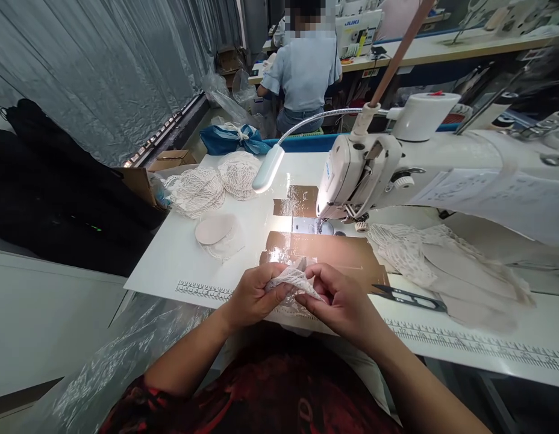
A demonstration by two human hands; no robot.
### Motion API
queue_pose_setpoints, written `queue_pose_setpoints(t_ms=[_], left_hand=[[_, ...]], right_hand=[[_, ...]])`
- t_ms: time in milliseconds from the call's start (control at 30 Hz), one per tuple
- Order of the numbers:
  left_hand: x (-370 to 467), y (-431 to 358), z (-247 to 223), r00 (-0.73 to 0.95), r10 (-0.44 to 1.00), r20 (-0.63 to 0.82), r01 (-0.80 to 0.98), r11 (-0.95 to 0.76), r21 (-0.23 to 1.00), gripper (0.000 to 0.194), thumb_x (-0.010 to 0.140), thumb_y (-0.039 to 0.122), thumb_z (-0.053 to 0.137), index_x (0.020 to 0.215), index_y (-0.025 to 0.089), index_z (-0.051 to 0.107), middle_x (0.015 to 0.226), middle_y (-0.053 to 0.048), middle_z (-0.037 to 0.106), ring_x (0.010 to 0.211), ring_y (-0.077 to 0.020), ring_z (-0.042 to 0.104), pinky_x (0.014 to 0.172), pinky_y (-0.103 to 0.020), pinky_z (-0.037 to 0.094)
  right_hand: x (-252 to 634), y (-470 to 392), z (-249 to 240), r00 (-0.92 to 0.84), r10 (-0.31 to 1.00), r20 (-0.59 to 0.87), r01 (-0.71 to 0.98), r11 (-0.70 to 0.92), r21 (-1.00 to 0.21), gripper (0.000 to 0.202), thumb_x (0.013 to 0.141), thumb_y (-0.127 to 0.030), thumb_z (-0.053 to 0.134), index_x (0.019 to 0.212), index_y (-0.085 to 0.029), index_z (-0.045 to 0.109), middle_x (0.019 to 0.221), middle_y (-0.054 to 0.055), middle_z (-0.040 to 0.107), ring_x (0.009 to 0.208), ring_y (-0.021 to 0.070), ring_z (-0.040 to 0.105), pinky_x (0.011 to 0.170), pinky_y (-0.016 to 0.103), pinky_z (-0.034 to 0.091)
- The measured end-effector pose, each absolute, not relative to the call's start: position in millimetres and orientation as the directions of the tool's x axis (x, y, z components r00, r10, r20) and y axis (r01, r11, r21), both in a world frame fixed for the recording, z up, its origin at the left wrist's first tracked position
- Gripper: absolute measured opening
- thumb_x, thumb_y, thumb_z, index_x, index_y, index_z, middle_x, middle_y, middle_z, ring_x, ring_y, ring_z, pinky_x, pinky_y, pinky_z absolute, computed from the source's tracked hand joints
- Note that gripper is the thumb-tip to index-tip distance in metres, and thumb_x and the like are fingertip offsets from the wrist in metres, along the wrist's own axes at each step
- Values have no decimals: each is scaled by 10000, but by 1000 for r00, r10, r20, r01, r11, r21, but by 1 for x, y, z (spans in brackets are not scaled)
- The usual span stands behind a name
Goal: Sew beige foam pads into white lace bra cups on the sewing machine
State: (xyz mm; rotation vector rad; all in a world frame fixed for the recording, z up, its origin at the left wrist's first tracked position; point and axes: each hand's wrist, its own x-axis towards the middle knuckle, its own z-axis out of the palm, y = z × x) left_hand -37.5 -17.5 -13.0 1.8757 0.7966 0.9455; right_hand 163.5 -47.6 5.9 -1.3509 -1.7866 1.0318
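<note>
Between my two hands is a piece of white lace fabric (291, 280), held at the table's front edge. My left hand (256, 295) pinches its left side, thumb on top. On its right side, my right hand (336, 295) grips the lace between thumb and fingers. Part of the lace hangs below the fingers, and its full shape is hidden. Beyond my hands stands a white sewing machine (352, 169), its needle area lit. Thread snips (410, 297) lie to the right of my right hand.
At the left lie lace stacks (196, 190) and a beige oval pad (215, 229) on lace. More lace (397, 256) and beige pads (469, 283) are at the right. Brown tape (324, 247) covers part of the table. A lamp (268, 169) hangs over it. A person (306, 72) sits ahead.
</note>
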Motion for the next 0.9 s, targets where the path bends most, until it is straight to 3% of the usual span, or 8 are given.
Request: queue_pose_setpoints(t_ms=[167,300,367,567,667,767,900], left_hand=[[-37,-15,-13,503,810,301,159,-429,889,121,903,282,563,922,167,597,935,-39,660,719,-116,561,656,-223,447],[-36,-13,-13,508,811,290,52,-365,929,162,891,278,581,793,164,520,837,-15,609,674,-99,494,619,-215,408],[-35,-12,-15,520,813,261,15,-314,949,211,884,284,592,752,165,477,765,4,559,637,-89,447,587,-208,377],[-32,-10,-11,523,837,160,-67,-147,987,275,842,291,638,715,163,430,679,36,450,601,-74,403,560,-194,339],[-31,-7,-2,565,825,-1,-42,29,999,227,785,230,672,842,173,460,714,43,474,608,-72,415,559,-181,344],[-33,-3,2,656,730,-193,3,253,967,308,725,119,620,1004,176,503,815,17,561,685,-99,499,602,-189,386],[-40,-3,-10,569,760,-314,-70,424,903,77,633,86,602,705,113,591,682,5,573,635,-96,510,600,-193,390]], right_hand=[[168,-44,8,-395,918,-38,225,57,-973,359,812,-477,640,651,-188,500,640,-35,427,599,104,391,535,236,300],[169,-41,4,-337,929,-156,-10,-169,-986,341,786,-486,673,723,-193,510,618,-47,443,559,90,378,507,221,284],[170,-40,2,-331,922,-202,-34,-226,-974,316,776,-478,690,785,-189,561,644,-37,485,570,96,413,516,222,317],[174,-35,3,-255,966,-40,12,-38,-999,269,773,-412,708,676,-181,612,826,28,609,760,151,542,646,252,430],[175,-35,1,-214,972,-100,2,-101,-995,283,746,-411,734,645,-180,603,656,-6,577,609,121,499,554,239,396],[175,-37,-2,-91,990,-106,-64,-112,-992,283,707,-387,772,606,-178,609,589,-24,548,556,99,460,519,224,368],[174,-41,-3,28,996,-84,-300,-72,-951,231,652,-320,817,593,-193,633,585,-39,544,560,85,463,533,210,388]])
